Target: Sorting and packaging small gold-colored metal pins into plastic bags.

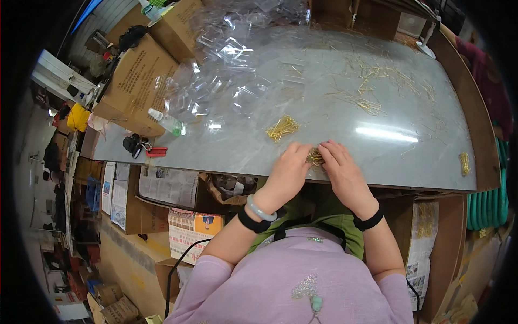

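Pressing in from both sides, the left hand (291,168) and the right hand (343,168) were clamped on one wire bundle (315,157) at the near edge of the table (334,127); fingers covered much of it, so I could not tell its long axis or direction; one pile (282,128) lay just beyond, one small bundle (464,163) well off right; loose wires (368,105), too many to count, lay ahead; one bottle (171,125), one red tool (156,152) and clear packs (234,51) lay left.
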### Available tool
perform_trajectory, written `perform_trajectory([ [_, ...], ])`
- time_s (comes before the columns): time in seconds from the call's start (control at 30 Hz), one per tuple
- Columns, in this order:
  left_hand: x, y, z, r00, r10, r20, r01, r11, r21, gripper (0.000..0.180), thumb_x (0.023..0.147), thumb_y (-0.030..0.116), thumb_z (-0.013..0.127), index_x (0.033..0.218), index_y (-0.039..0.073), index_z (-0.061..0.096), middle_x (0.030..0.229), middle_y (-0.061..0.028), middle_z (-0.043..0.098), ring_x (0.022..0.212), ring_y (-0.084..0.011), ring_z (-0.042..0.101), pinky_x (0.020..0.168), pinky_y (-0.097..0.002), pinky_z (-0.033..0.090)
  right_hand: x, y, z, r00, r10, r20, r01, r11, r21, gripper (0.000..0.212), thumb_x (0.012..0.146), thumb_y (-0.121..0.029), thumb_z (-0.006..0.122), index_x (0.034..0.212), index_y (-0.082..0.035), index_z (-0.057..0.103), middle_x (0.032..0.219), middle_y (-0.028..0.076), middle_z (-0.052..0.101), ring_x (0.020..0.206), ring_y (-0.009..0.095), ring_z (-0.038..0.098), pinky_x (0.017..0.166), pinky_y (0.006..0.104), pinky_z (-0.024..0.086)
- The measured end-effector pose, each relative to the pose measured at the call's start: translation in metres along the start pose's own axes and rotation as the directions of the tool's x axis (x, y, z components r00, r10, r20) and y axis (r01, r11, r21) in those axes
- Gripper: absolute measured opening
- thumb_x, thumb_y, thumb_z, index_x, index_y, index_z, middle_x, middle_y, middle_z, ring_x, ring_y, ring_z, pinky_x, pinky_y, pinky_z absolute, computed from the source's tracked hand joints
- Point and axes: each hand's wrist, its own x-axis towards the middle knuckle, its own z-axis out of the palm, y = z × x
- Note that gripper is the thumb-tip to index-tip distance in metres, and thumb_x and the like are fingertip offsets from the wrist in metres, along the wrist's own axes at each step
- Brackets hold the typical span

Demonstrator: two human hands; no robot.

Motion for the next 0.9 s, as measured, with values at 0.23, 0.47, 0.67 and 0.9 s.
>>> perform_trajectory([
  [0.23, 0.01, -0.002, 0.007, 0.999, 0.046, -0.026, -0.053, 0.867, -0.496, 0.059, 0.082, -0.001, 0.074, 0.137, -0.002, 0.053, 0.123, -0.0131, 0.055, 0.092, -0.021, 0.061, 0.08, -0.0344, 0.054, -0.006, 0.019, -0.011, 0.995, 0.101, -0.013, -0.102, 0.994, -0.034, 0.044, 0.089, 0.001, 0.06, 0.133, 0.0, 0.054, 0.132, 0.017, 0.056, 0.125, 0.037, 0.053, 0.103, 0.044, 0.046],
  [0.47, 0.012, 0.001, 0.015, 0.996, 0.077, -0.045, -0.078, 0.997, -0.022, 0.064, 0.077, 0.005, 0.082, 0.135, -0.002, 0.055, 0.125, -0.0153, 0.054, 0.084, -0.0213, 0.06, 0.075, -0.0326, 0.053, -0.009, 0.02, -0.018, 0.999, 0.028, -0.037, -0.03, 0.998, -0.056, 0.043, 0.091, -0.004, 0.062, 0.133, -0.001, 0.054, 0.137, 0.017, 0.055, 0.131, 0.038, 0.05, 0.11, 0.0452, 0.042],
  [0.67, 0.024, 0.005, 0.018, 0.999, 0.041, 0.02, -0.034, 0.963, -0.268, 0.061, 0.077, 0.003, 0.08, 0.133, -0.001, 0.056, 0.126, -0.016, 0.054, 0.086, -0.023, 0.062, 0.077, -0.0353, 0.053, -0.01, 0.023, -0.018, 0.997, 0.077, 0.026, -0.079, 0.993, 0.089, 0.048, 0.091, -0.002, 0.062, 0.137, 0.0, 0.049, 0.139, 0.017, 0.052, 0.13, 0.038, 0.051, 0.112, 0.046, 0.04],
  [0.9, 0.019, 0.014, 0.023, 0.958, 0.279, -0.062, -0.271, 0.956, 0.117, 0.076, 0.079, 0.025, 0.082, 0.145, 0.006, 0.048, 0.146, -0.0182, 0.046, 0.139, -0.0399, 0.041, 0.117, -0.0513, 0.031, -0.019, 0.029, -0.025, 0.96, 0.254, -0.119, -0.172, 0.869, 0.464, 0.057, 0.084, 0.007, 0.054, 0.14, 0.001, 0.045, 0.143, 0.021, 0.046, 0.132, 0.039, 0.047, 0.113, 0.0432, 0.039],
])
